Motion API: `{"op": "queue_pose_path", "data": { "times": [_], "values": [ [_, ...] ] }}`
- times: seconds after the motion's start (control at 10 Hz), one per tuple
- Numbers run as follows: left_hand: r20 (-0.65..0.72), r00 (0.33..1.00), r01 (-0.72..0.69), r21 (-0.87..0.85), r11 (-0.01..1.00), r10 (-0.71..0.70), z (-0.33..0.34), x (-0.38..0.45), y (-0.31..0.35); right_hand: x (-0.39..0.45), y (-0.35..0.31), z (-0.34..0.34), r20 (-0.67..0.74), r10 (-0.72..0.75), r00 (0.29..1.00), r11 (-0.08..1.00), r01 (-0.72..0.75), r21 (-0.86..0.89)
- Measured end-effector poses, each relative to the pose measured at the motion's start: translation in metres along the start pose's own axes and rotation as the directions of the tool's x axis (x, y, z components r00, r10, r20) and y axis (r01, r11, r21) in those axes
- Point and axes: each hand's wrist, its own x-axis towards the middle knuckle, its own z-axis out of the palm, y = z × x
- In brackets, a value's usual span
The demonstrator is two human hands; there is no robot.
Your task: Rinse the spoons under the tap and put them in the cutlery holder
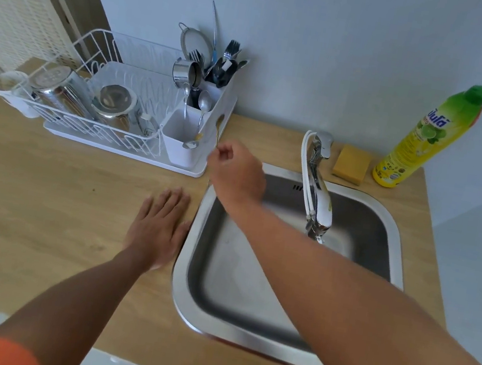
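Head view, right hand (pixel 236 172) pinching spoon (pixel 217 129) (beside cutlery holder (pixel 178 134)), left hand (pixel 160 226) flat on counter (pixel 44 182)

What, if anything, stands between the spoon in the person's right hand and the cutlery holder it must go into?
Nothing visible blocks it. The right hand pinches the spoon just beside the cutlery holder, bowl up near its right wall. The nearest compartment already holds a few spoons but shows open room; the left hand lies flat on the counter, well clear.
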Motion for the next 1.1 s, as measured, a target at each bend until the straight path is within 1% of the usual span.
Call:
{"op": "queue_pose_path", "data": {
  "times": [0.1, 0.2, 0.3, 0.4, 0.6, 0.8, 0.9, 1.0, 1.1],
  "values": [
    [0.008, 1.0, -0.011, 0.025, 1.0, 0.011, 0.002, 0.0, -0.001, 0.036, -0.045, -0.008, -0.092, -0.129, 0.987, 0.991, 0.131, 0.017],
    [0.006, 1.0, -0.015, 0.028, 0.999, 0.014, 0.003, 0.001, -0.003, 0.063, -0.077, -0.015, -0.135, -0.196, 0.971, 0.979, 0.202, 0.027],
    [0.011, 1.0, -0.012, 0.031, 0.999, 0.012, 0.003, 0.001, -0.002, 0.078, -0.093, -0.012, -0.088, -0.219, 0.972, 0.976, 0.219, -0.003],
    [0.012, 1.0, -0.016, 0.027, 0.999, 0.015, 0.002, 0.001, -0.003, 0.083, -0.089, -0.003, 0.003, -0.209, 0.978, 0.977, 0.209, -0.039],
    [0.027, 1.0, -0.005, 0.05, 0.999, 0.003, 0.003, 0.002, -0.003, 0.076, -0.067, 0.017, 0.088, -0.136, 0.987, 0.986, 0.144, -0.083],
    [0.016, 1.0, -0.013, 0.04, 0.999, 0.013, 0.005, 0.002, -0.004, 0.068, -0.053, 0.026, 0.202, -0.071, 0.977, 0.976, 0.11, -0.188],
    [0.004, 1.0, -0.009, 0.02, 1.0, 0.009, 0.004, 0.002, -0.003, 0.065, -0.046, 0.024, 0.234, -0.056, 0.971, 0.968, 0.11, -0.225],
    [0.002, 1.0, -0.017, 0.024, 1.0, 0.017, 0.004, 0.001, -0.004, 0.06, -0.035, 0.02, 0.188, -0.052, 0.981, 0.983, 0.084, -0.166],
    [0.011, 1.0, -0.004, 0.02, 1.0, 0.004, 0.002, 0.002, -0.003, 0.052, -0.021, 0.017, 0.139, -0.009, 0.99, 0.99, 0.028, -0.138]
  ]
}}
